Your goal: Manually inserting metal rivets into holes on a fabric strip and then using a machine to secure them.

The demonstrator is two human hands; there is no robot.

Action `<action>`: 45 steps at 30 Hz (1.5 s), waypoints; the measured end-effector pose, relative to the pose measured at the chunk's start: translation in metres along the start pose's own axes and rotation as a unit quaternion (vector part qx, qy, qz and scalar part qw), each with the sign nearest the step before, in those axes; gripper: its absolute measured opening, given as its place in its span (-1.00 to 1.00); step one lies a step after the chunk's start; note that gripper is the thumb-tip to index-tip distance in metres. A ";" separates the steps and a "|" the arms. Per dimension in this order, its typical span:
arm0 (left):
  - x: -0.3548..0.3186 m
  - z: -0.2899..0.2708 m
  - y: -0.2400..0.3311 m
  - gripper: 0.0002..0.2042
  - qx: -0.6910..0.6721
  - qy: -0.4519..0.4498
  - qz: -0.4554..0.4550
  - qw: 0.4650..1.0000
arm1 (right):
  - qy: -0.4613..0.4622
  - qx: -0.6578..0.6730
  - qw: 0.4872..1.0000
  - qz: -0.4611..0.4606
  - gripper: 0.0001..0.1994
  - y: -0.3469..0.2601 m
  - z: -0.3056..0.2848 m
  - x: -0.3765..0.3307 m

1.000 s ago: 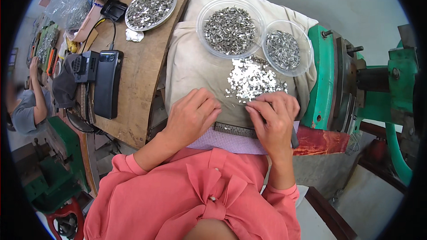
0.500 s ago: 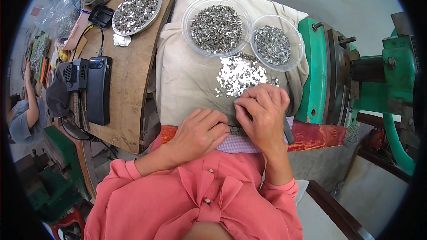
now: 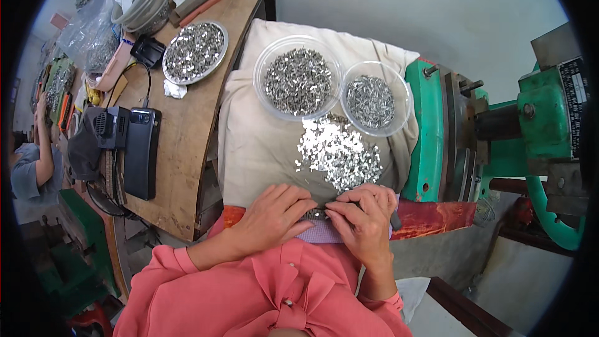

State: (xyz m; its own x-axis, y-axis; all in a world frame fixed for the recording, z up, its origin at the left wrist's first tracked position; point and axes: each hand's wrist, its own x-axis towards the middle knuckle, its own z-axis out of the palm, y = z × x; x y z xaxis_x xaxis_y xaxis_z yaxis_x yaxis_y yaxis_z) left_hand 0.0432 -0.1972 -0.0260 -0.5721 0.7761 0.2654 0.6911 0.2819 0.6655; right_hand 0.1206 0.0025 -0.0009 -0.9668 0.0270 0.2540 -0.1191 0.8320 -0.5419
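Close to my body, a dark narrow strip (image 3: 317, 214) with small shiny bits along it lies between my hands. My left hand (image 3: 269, 219) has its fingers bent above the strip's left end and its thumb below it. At the right end, my right hand (image 3: 365, 217) pinches thumb and forefinger together; what is between the tips is too small to name. Just beyond is a loose pile of small shiny metal pieces (image 3: 340, 153) on a beige cloth (image 3: 249, 143). Behind it stand a large clear tub (image 3: 256, 90) of small metal parts and a smaller clear tub (image 3: 409, 101) of thin metal pins.
A green machine (image 3: 424, 131) stands close on the right. On the left, a wooden table (image 3: 178, 168) carries a dish (image 3: 223, 56) of metal pieces, a black phone-like device (image 3: 142, 153) and stacked tubs (image 3: 140, 15). Another person's arm (image 3: 43, 143) shows at far left.
The view has tilted, so everything sits lower in it. My right hand has drawn back from the pile's near edge to the strip, beside my left hand, which stays near the strip.
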 end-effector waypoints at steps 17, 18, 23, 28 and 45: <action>-0.007 -0.014 -0.008 -0.75 0.006 -0.005 -0.035 0.999 | -0.012 -0.086 0.995 -0.043 -0.87 0.007 0.013 0.041; -0.006 -0.013 -0.008 -0.76 0.010 -0.007 -0.033 0.999 | -0.017 -0.092 0.995 -0.042 -0.88 0.006 0.013 0.041; -0.005 -0.009 -0.008 -0.79 0.015 -0.003 -0.031 0.999 | -0.005 -0.086 0.996 -0.033 -0.87 0.003 0.012 0.043; -0.004 -0.005 -0.008 -0.85 -0.005 0.009 -0.041 0.999 | 0.007 -0.067 0.997 -0.042 -0.84 0.005 0.013 0.037; -0.001 0.000 -0.008 -0.76 0.010 0.024 0.000 1.000 | 0.009 0.025 1.000 0.011 -0.86 0.003 0.006 -0.006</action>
State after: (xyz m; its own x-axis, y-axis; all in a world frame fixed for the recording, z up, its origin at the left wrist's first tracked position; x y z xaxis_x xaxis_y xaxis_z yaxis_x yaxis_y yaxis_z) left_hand 0.0383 -0.2004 -0.0313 -0.5923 0.7482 0.2988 0.6997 0.2938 0.6512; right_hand 0.1243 0.0017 -0.0088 -0.9653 0.0561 0.2552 -0.1085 0.8025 -0.5867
